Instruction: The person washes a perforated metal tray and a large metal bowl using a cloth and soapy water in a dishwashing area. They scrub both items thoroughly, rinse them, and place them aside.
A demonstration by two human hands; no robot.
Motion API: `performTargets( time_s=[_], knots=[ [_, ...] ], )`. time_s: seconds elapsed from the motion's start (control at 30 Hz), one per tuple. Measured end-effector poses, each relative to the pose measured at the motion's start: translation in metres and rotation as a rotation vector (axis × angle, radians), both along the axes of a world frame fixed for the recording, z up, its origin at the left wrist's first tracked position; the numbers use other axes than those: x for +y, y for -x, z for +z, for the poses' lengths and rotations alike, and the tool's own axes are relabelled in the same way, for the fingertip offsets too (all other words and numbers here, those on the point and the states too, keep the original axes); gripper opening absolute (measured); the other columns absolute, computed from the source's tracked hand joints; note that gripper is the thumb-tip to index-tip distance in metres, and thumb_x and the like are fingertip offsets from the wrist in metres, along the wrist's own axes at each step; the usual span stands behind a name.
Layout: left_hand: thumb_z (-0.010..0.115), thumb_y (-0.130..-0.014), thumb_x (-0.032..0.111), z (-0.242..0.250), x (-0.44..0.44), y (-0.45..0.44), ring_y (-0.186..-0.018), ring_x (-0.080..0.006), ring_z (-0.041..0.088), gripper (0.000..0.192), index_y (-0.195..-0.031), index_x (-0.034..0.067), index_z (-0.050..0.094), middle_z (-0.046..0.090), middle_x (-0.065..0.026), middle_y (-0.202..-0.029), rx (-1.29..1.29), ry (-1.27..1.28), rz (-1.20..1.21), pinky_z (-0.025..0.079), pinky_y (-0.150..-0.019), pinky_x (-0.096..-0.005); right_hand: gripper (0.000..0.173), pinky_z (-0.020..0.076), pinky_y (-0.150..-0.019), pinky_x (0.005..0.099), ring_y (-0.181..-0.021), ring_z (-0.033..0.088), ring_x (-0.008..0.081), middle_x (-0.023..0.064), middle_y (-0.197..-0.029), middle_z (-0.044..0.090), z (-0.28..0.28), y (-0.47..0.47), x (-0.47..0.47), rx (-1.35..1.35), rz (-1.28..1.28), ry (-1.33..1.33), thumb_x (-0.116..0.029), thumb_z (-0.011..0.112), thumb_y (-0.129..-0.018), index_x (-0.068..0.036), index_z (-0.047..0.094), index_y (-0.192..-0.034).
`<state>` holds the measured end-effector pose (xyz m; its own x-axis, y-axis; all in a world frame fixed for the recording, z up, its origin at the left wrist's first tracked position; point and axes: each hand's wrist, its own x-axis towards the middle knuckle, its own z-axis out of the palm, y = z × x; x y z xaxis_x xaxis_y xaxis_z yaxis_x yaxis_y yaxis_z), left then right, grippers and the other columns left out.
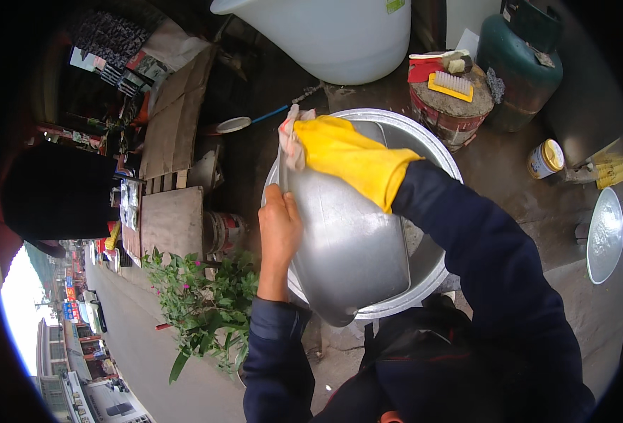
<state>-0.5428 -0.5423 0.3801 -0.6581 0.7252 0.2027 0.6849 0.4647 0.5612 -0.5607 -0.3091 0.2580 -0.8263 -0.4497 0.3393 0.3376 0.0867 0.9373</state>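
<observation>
A deep stainless-steel pan (351, 238) lies tilted across a large round aluminium basin (451, 166), one edge sticking out past the basin's rim. My bare left hand (280, 224) grips the pan's left edge. On my right hand (338, 148) is a yellow rubber glove. It holds a pale cloth with pinkish-red marks (292, 140) against the far end of that same edge. The glove hides its fingers and part of the pan. Between pan and basin wall, the basin's inside shows only at the right.
Beyond the basin stands a big white plastic tub (338, 42). A scrub brush (451, 85) lies on a worn drum (449, 119) beside a green gas cylinder (520, 74). At right are a lidded can (546, 158) and a metal dish (605, 235); at left, a flowering plant (205, 301).
</observation>
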Motion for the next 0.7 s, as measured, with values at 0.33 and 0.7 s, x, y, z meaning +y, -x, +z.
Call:
performTargets(
  time_s=[0.33, 0.7],
  knots=[
    [0.047, -0.094, 0.010, 0.000, -0.011, -0.002, -0.060, -0.0466, 0.058, 0.013, -0.089, -0.001, 0.044, 0.058, -0.0277, -0.064, 0.001, 0.068, 0.000, 0.045, -0.055, -0.0496, 0.023, 0.0376, -0.053, 0.0353, -0.055, 0.053, 0.0198, 0.0063, -0.065, 0.057, 0.011, 0.073, 0.003, 0.523, -0.766, -1.516, -0.028, 0.056, -0.083, -0.013, 0.058, -0.066],
    [0.048, -0.092, 0.008, 0.001, 0.003, -0.015, -0.061, -0.0483, 0.057, 0.011, -0.092, -0.002, 0.044, 0.057, -0.0290, -0.065, -0.024, 0.022, -0.095, 0.043, -0.054, -0.0516, 0.028, 0.0458, -0.080, 0.0388, -0.092, 0.060, 0.0359, 0.0187, -0.093, 0.064, 0.099, -0.027, -0.001, -0.276, -0.313, -3.809, -0.030, 0.049, -0.092, -0.008, 0.065, -0.100]
  ],
)
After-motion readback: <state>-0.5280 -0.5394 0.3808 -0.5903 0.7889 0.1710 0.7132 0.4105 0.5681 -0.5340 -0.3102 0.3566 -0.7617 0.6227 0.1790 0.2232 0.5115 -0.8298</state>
